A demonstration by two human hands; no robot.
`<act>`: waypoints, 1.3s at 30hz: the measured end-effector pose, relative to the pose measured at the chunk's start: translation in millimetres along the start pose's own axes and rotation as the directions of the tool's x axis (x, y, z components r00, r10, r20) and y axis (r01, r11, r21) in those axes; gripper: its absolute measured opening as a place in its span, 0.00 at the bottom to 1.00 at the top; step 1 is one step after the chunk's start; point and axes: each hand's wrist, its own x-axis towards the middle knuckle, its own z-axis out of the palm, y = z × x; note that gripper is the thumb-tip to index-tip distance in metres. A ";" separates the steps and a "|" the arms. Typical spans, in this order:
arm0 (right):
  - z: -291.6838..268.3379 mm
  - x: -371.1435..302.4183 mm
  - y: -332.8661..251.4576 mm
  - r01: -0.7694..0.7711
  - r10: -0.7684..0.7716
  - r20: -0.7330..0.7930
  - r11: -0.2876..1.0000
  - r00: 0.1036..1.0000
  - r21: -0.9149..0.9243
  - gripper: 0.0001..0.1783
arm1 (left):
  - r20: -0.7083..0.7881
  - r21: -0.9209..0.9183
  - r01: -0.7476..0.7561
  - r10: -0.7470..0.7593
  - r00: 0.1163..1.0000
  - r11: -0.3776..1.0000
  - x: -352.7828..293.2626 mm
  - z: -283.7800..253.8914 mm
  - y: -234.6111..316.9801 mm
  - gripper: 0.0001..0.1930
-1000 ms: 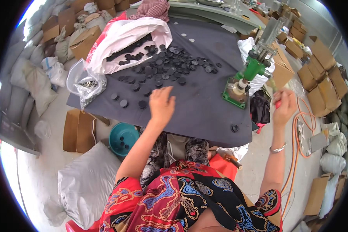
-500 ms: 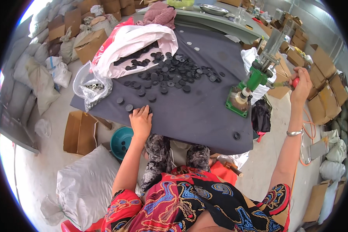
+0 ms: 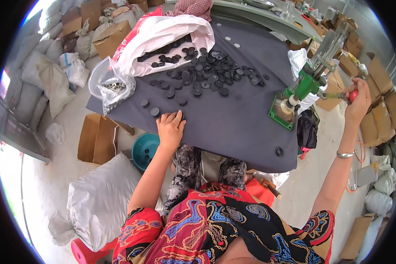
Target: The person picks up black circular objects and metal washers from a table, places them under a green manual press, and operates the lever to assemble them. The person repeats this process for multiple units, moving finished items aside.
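My left hand [image 3: 170, 131] rests at the near left edge of the dark table, its fingers curled over a black round disc [image 3: 183, 116] that partly shows beside the fingertips. Close by stand small stacks of black discs [image 3: 155, 112]. Out to the right, my right hand [image 3: 359, 99] is closed round the red knob [image 3: 353, 96] of a lever. That lever belongs to a green hand press [image 3: 304, 86], which stands on the table's right side. A pale round piece [image 3: 292, 101] sits low in the press.
A white sack [image 3: 171, 33] spills a pile of black discs [image 3: 211, 72] over the table. Beside it sits a clear bag of small metal parts [image 3: 114, 88]. One black ring [image 3: 279, 152] lies at the near right corner. Below are a teal basin [image 3: 145, 152] and a stuffed white sack [image 3: 99, 196].
The whole view has shifted slightly, so the table appears farther right and higher. Both hands keep their places, the left over the disc and the right on the red knob.
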 end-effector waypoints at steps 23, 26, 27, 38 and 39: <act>16.0 37.0 -9.3 -0.105 0.106 -0.040 0.994 0.994 0.033 0.12 | 0.258 -0.694 -0.002 0.251 0.933 0.720 122.0 140.5 262.1 0.38; 16.0 35.6 -11.1 -0.114 0.116 -0.048 0.992 0.992 0.050 0.12 | 0.254 -0.671 -0.015 0.249 0.935 0.742 124.5 156.8 276.2 0.40; 16.2 35.5 -11.7 -0.113 0.115 -0.058 0.993 0.992 0.044 0.12 | 0.240 -0.674 -0.033 0.261 0.935 0.738 125.6 161.1 280.0 0.40; 16.9 13.6 -15.5 -0.068 0.068 -0.076 0.998 0.995 0.001 0.13 | 0.295 -0.710 0.020 0.271 0.916 0.704 136.2 177.8 298.3 0.43; 17.1 5.6 -15.5 -0.062 0.061 -0.076 0.998 0.995 -0.005 0.13 | 0.300 -0.710 0.033 0.260 0.918 0.703 135.4 178.8 297.1 0.44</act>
